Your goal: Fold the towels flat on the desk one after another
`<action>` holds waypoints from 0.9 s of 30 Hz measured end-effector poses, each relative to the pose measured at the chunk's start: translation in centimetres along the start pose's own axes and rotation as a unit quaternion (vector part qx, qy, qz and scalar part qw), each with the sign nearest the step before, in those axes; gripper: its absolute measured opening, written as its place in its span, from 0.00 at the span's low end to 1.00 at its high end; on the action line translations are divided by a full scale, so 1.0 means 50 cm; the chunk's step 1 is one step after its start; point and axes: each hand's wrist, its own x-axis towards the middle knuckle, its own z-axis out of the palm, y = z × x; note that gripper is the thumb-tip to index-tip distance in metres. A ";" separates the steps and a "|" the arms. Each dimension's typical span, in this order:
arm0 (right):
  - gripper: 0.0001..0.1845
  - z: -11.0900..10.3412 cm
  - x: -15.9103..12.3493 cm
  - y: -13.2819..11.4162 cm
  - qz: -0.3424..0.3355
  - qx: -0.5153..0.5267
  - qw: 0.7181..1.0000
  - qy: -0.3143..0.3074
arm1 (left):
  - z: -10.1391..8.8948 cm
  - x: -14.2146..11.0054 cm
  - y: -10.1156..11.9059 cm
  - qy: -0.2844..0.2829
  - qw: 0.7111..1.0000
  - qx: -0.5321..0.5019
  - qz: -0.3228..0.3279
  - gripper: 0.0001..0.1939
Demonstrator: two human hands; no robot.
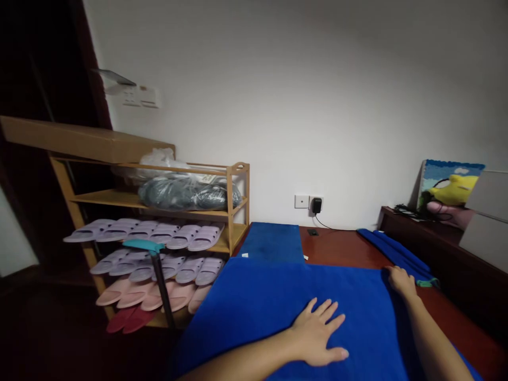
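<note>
A large blue cloth (254, 301) is spread over the reddish-brown wooden surface (337, 248). My left hand (317, 333) lies flat on its middle, palm down, fingers spread. At the cloth's far right corner, my right hand (401, 281) has its fingers closed on the edge; the fingertips are partly hidden. Beyond the far edge lies a flatter blue cloth (273, 241) with small white tags near it. To the right of my right hand is a narrow folded blue cloth (397, 254), with a small green item (426, 283) at its near end.
On the left stands a wooden rack (229, 211) with several slippers (174, 267), bagged grey items (186, 191) and a cardboard box (87, 140). A teal-topped handle (143, 245) rises before it. A black plug (316, 205) sits in the wall; a colourful picture (450, 182) leans at right.
</note>
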 end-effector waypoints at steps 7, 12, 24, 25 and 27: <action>0.17 0.008 0.062 0.014 0.039 0.040 0.998 0.011 | -0.005 0.000 0.005 -0.008 1.000 -0.010 -0.010 0.40; 0.17 0.011 0.071 0.020 0.027 0.064 0.997 0.022 | -0.006 0.001 0.001 -0.010 1.000 -0.006 -0.007 0.39; 0.20 -0.028 0.008 -0.030 -0.016 -0.033 0.995 0.097 | -0.006 0.028 -0.028 -0.049 0.998 -0.040 -0.019 0.39; 0.21 -0.037 0.002 -0.044 -0.025 -0.033 0.995 0.094 | -0.018 0.042 -0.042 -0.057 0.997 -0.037 -0.026 0.38; 0.22 -0.058 -0.034 -0.086 -0.060 -0.021 0.994 0.085 | -0.051 0.079 -0.080 -0.049 0.998 0.000 -0.034 0.34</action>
